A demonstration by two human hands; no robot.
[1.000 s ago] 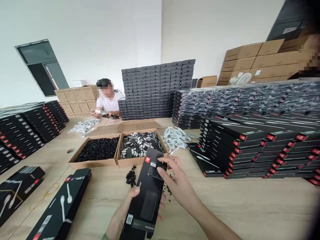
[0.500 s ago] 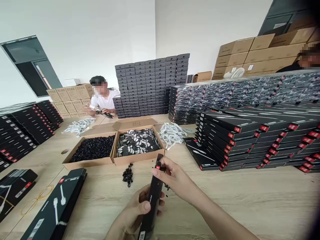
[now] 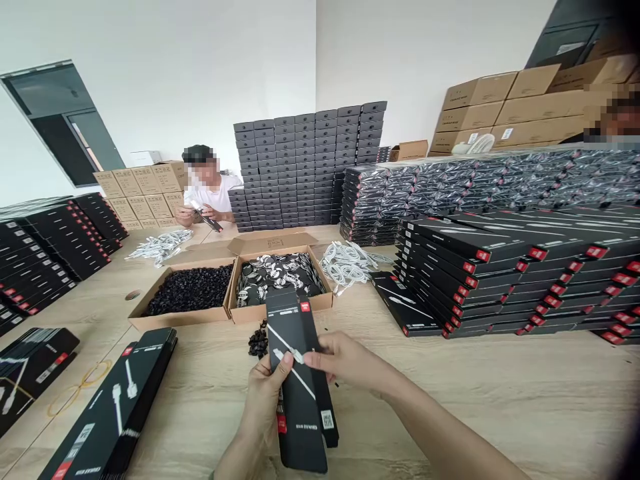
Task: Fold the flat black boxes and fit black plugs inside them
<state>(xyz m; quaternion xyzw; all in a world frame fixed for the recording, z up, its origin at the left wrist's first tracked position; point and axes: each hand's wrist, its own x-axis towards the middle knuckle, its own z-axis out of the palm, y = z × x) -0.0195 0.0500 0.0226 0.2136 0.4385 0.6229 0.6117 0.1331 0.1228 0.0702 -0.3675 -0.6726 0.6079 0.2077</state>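
Note:
A tall black product box with a white cable printed on its face and a red label stands upright in front of me, just above the wooden table. My left hand grips its lower left side, with the thumb across the printed face. My right hand holds the right edge, fingers reaching in over the face. A small heap of black parts lies just behind the box, partly hidden by it. The back of the box is out of sight.
Behind my hands stand two cardboard trays, one of black parts and one of printed packets. White cables lie beside them. Black boxes are stacked right and left. A co-worker sits beyond, handling a box.
The box has turned from edge-on to show its printed face to me. My right hand has moved onto its face, and the whole view has shifted slightly.

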